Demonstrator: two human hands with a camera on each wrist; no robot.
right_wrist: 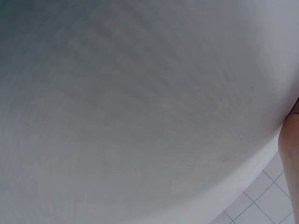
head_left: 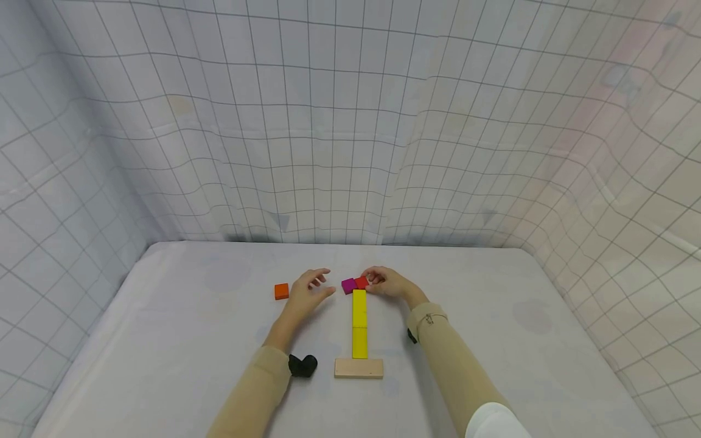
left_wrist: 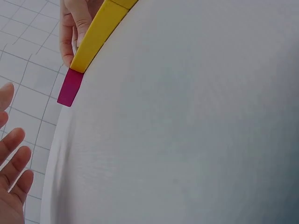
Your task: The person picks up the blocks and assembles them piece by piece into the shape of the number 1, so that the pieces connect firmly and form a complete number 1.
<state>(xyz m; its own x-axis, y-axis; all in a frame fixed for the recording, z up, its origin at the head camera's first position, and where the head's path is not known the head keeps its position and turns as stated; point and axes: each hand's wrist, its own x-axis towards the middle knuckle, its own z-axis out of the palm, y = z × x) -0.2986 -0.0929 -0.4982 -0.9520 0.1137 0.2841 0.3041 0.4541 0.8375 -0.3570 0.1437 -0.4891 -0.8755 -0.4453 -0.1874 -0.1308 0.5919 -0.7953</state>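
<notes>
the right hand (head_left: 390, 282) pinches a small red wooden block (head_left: 362, 281) with curled fingers, right at the far end of the long yellow wooden bar (head_left: 359, 323) and touching a small purple wooden block (head_left: 348, 285). the left hand (head_left: 306, 293) rests open on the white table (head_left: 164, 340), fingers loose, between the purple block and a small orange wooden block (head_left: 282, 291). a flat pale wooden block (head_left: 358, 368) lies across the near end of the yellow bar.

A white surface (head_left: 493, 365) carries a wooden block (head_left: 358, 368) near the front edge. Two yellow blocks (head_left: 359, 324) run end to end from it toward the back, where magenta (head_left: 348, 285) and red (head_left: 361, 282) blocks lie. An orange block (head_left: 282, 291) sits apart, leftward.
</notes>
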